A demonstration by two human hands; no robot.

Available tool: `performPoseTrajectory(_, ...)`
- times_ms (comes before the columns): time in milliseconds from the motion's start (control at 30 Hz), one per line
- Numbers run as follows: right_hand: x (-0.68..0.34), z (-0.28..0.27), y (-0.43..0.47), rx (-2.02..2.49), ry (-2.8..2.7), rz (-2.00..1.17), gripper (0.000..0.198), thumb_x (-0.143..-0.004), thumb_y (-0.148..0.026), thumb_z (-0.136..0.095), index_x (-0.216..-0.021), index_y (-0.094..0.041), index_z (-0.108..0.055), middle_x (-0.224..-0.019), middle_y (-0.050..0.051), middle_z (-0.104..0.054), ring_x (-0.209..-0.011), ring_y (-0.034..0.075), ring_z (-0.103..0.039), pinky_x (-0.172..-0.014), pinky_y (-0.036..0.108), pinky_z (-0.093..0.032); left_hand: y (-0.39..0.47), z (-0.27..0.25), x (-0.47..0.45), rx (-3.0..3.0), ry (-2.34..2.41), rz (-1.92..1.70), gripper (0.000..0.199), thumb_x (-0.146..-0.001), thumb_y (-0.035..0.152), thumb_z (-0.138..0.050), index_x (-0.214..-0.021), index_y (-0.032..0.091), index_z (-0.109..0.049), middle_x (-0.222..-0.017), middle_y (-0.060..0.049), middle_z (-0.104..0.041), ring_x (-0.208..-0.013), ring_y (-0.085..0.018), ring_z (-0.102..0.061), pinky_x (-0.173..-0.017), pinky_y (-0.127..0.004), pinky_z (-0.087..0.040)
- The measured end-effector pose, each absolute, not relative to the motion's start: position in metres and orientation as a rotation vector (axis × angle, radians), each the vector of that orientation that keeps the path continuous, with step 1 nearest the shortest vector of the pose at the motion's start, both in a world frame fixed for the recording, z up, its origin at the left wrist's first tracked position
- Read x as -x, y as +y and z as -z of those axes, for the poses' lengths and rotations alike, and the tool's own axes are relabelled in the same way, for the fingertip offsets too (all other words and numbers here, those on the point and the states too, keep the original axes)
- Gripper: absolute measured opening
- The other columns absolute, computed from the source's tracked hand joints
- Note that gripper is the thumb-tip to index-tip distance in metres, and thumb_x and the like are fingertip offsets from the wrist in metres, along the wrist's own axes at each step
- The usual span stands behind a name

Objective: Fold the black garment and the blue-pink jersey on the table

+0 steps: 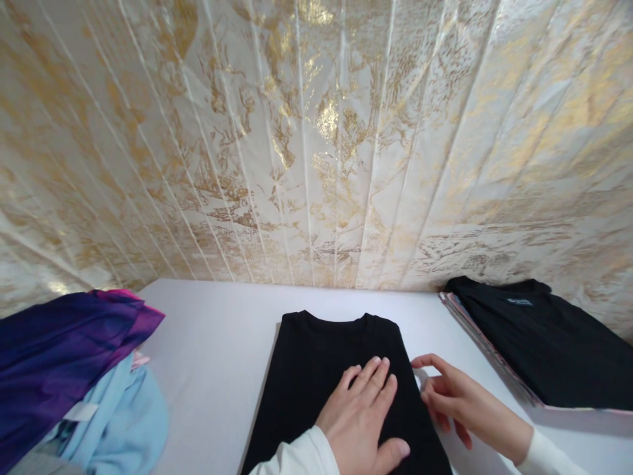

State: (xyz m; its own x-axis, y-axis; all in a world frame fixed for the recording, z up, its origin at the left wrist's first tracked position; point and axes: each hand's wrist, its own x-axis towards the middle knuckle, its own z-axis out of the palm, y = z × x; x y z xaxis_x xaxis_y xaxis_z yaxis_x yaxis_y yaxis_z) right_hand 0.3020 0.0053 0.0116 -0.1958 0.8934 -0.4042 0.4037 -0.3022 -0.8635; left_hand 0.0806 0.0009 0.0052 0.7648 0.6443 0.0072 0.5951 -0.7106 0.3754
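Note:
A black T-shirt (316,369), folded into a long rectangle, lies on the white table (212,356) with its neckline at the far end. My left hand (363,419) rests flat on the shirt's front, fingers pointing away from me and thumb out to the right. Beside the shirt's right edge is my right hand (455,396), its fingers bent and apart. The right index fingertip is at the fabric's edge, and I see nothing held between the fingers. The shirt's near end runs out of view at the bottom.
To the right stands a stack of folded clothes (573,349) topped by a black shirt. At the left lies a loose pile with a purple garment (69,356) and a light blue garment (128,422). Behind the table hangs a white and gold curtain (316,145).

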Motion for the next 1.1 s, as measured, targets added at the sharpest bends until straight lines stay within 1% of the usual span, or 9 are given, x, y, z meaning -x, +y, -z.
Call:
performPoseTrajectory(67,-0.299,-0.014,0.005,1.648,-1.520,-1.473,0.050,-0.068,-0.048,-0.057,-0.107,-0.024,-0.035,-0.057,-0.007,-0.051,-0.051,0.015,-0.058,-0.029,0.016,-0.037,0.001,-0.006,-0.080,-2.599,0.953,-0.221,0.065,-0.090,0.047,-0.043,-0.144,0.014,-0.025,-0.153,-0.009,-0.010,-0.141,-0.025,-0.008,-0.112,-0.048,-0.018)
performPoseTrajectory(167,-0.299,-0.017,0.007,1.582,-1.440,-1.474,0.050,-0.067,-0.048,-0.061,-0.104,-0.024,-0.038,-0.067,-0.004,-0.054,-0.063,0.018,-0.064,-0.031,0.018,-0.043,0.000,-0.010,-0.076,-2.577,0.938,-0.296,0.056,-0.093,0.038,-0.040,-0.143,0.015,-0.028,-0.153,-0.008,-0.015,-0.140,-0.023,-0.011,-0.112,-0.045,-0.020)
performPoseTrajectory(300,-0.305,-0.011,0.011,1.421,-1.197,-1.681,0.061,-0.059,-0.045,-0.073,-0.106,-0.024,-0.040,-0.075,-0.004,-0.056,-0.060,0.016,-0.064,-0.032,0.018,-0.046,0.000,-0.015,-0.072,-2.569,0.956,-0.361,0.055,-0.091,0.029,-0.041,-0.143,0.014,-0.029,-0.152,-0.008,-0.018,-0.140,-0.023,-0.013,-0.112,-0.042,-0.020)
performPoseTrajectory(467,-0.307,0.006,0.010,1.381,-1.185,-1.911,0.044,-0.068,-0.054,-0.066,-0.084,-0.019,-0.046,-0.060,-0.004,-0.060,-0.032,0.003,-0.045,-0.026,0.013,-0.036,-0.001,-0.020,-0.069,-2.561,0.930,-0.351,0.053,-0.090,0.029,-0.045,-0.141,0.019,-0.032,-0.152,-0.006,-0.019,-0.140,-0.023,-0.014,-0.111,-0.042,-0.021)
performPoseTrajectory(533,-0.305,0.011,0.009,1.392,-1.245,-1.933,0.043,-0.070,-0.058,-0.061,-0.076,-0.019,-0.044,-0.051,-0.006,-0.057,-0.027,0.002,-0.038,-0.023,0.012,-0.031,-0.001,-0.021,-0.070,-2.554,0.918,-0.351,0.053,-0.091,0.031,-0.045,-0.141,0.020,-0.032,-0.152,-0.006,-0.018,-0.140,-0.023,-0.014,-0.111,-0.043,-0.021)
performPoseTrajectory(667,-0.303,0.007,0.009,1.427,-1.312,-1.862,0.048,-0.064,-0.062,-0.062,-0.066,-0.021,-0.039,-0.044,-0.009,-0.050,-0.024,0.001,-0.029,-0.022,0.013,-0.025,-0.001,-0.023,-0.071,-2.539,0.905,-0.333,0.057,-0.092,0.036,-0.045,-0.143,0.018,-0.028,-0.152,-0.007,-0.016,-0.140,-0.023,-0.013,-0.112,-0.043,-0.020)
performPoseTrajectory(933,-0.305,-0.008,0.012,1.726,-1.566,-1.584,0.038,-0.067,-0.054,-0.059,-0.061,-0.022,-0.040,-0.035,-0.010,-0.044,-0.021,0.001,-0.023,-0.024,0.017,-0.010,-0.001,-0.025,-0.069,-2.517,0.895,-0.310,0.061,-0.091,0.035,-0.046,-0.145,0.017,-0.023,-0.152,-0.009,-0.014,-0.140,-0.024,-0.011,-0.112,-0.046,-0.019)
performPoseTrajectory(1033,-0.301,-0.008,0.011,1.829,-1.644,-1.497,0.034,-0.071,-0.050,-0.056,-0.060,-0.021,-0.041,-0.036,-0.007,-0.049,-0.021,0.002,-0.022,-0.025,0.017,-0.010,-0.001,-0.024,-0.068,-2.540,0.894,-0.318,0.057,-0.091,0.035,-0.046,-0.143,0.020,-0.028,-0.153,-0.008,-0.015,-0.140,-0.025,-0.011,-0.111,-0.047,-0.020)
performPoseTrajectory(1100,-0.301,-0.011,0.009,1.792,-1.664,-1.582,0.036,-0.072,-0.053,-0.055,-0.063,-0.021,-0.043,-0.039,-0.005,-0.055,-0.021,0.002,-0.023,-0.024,0.018,-0.010,-0.001,-0.023,-0.069,-2.557,0.896,-0.329,0.056,-0.091,0.034,-0.046,-0.142,0.022,-0.029,-0.153,-0.007,-0.016,-0.140,-0.025,-0.011,-0.111,-0.047,-0.021)
